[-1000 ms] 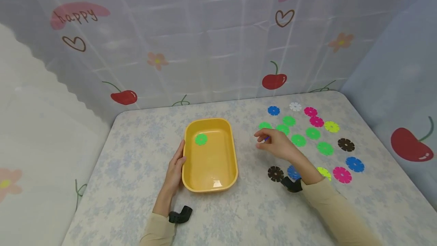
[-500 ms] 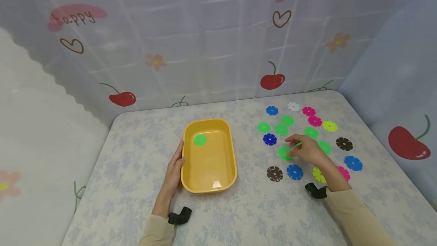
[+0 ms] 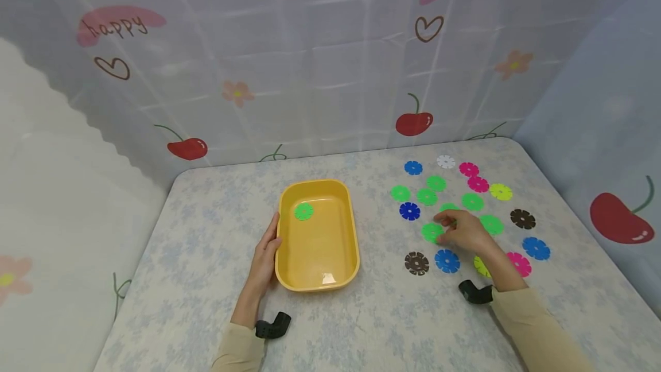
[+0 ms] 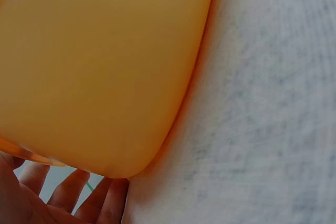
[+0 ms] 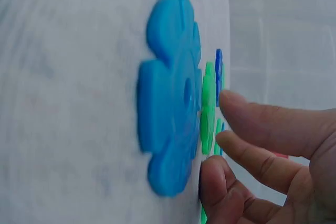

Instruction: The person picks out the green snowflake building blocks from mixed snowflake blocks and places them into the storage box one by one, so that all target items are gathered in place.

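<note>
Green disc point(image 3: 431, 232) lies flat on the table point(image 3: 181, 274), just left of the right hand point(image 3: 466, 231), its edge partly hidden by the thumb. From my remote station I see that hand with thumb and forefinger apart, the other fingers loosely bent; I log it as gripping nothing. Whether a fingertip touches the disc, I cannot tell. Second green disc point(image 3: 449, 206): just beyond the same fingers, partly covered by them. Dark blue disc point(image 3: 409, 211): left of the right hand and slightly beyond it. Light blue disc point(image 3: 446, 261): near, on the wrist side of the hand; it looms large in my right wrist view. Brown disc point(image 3: 416, 263): left of the light blue one, farther from the hand.

Left hand point(image 3: 262, 260) grips the yellow tray point(image 3: 320, 257) by its left wall, thumb at the rim, fingers along the outside. Inside, beyond and right of that thumb, I note a third green disc point(image 3: 304, 211).
</note>
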A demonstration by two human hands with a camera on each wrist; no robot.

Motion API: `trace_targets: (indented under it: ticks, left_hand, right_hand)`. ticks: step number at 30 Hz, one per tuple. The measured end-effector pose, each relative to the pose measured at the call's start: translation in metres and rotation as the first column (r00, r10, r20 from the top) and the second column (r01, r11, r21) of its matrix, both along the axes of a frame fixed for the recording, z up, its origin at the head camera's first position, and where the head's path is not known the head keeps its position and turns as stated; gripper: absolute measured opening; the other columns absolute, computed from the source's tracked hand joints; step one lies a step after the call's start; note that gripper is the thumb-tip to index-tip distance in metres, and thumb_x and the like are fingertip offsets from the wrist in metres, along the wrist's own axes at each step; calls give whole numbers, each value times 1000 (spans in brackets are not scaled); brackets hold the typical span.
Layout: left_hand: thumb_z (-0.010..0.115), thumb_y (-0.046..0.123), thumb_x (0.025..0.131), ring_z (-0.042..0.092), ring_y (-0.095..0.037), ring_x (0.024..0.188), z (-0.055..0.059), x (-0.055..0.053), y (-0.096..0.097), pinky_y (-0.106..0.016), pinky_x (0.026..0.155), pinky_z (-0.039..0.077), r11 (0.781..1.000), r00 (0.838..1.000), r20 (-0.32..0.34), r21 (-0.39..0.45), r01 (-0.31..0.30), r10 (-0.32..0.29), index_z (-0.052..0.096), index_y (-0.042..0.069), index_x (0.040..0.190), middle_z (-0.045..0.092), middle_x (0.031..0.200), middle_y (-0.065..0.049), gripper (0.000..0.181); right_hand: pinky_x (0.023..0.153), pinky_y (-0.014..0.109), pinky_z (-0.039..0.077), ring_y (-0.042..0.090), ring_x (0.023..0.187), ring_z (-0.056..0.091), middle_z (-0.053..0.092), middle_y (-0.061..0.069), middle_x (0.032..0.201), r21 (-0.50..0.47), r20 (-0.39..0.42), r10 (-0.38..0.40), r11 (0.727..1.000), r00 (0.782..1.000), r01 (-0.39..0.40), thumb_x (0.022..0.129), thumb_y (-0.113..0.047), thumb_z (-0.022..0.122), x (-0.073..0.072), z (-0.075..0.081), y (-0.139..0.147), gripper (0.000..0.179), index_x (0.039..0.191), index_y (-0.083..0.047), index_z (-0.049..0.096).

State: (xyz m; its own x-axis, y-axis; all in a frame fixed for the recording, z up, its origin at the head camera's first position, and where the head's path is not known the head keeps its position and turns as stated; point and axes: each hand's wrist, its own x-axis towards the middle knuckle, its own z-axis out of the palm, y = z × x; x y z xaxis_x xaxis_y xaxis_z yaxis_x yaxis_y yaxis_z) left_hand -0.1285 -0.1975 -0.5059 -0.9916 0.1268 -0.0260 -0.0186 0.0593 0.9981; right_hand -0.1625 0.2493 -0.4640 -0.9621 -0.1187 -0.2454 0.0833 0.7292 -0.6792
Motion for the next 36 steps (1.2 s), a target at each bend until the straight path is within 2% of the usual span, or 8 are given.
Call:
trace_targets:
  ticks: [10, 22, 29, 36]
  left_hand:
    - [36, 25, 108, 11, -9, 151, -1, -1, 0, -4, 104, 31, 1000, 1000, 5, 15, -13, 13, 23, 38, 155, 15, 162, 15, 50]
    - [37, 28, 107, 9, -9, 151, 1, -1, 0, -2, 104, 27, 1000, 1000, 20, -10, -18, 18, 23, 38, 155, 15, 162, 16, 51]
    - [36, 27, 107, 10, -8, 151, 1, 0, 0, -2, 104, 27, 1000, 999, 27, -11, -22, 22, 23, 38, 155, 15, 162, 17, 51]
    - [37, 27, 107, 11, -7, 150, -1, -1, -1, -3, 104, 28, 1000, 1000, 24, 1, -19, 19, 24, 39, 154, 17, 161, 19, 50]
  right_hand:
    - [73, 35, 46, 28, 91, 53, 60, 21, 107, 56, -53, 7, 998, 999, -4, 77, -7, 78, 2, -3, -5, 41, 116, 3, 66]
    - [67, 32, 42, 24, 81, 50, 56, 13, 93, 41, -50, 18, 999, 999, -16, 76, -4, 77, 1, -2, -7, 37, 109, 0, 61]
    - [66, 33, 42, 23, 79, 50, 55, 12, 90, 38, -56, 15, 999, 998, -13, 75, -3, 77, 2, -2, -7, 39, 110, 1, 61]
    - [67, 31, 44, 25, 82, 53, 58, 13, 92, 20, -38, -7, 1000, 999, 8, 83, -5, 69, 2, 0, -4, 28, 111, 0, 64]
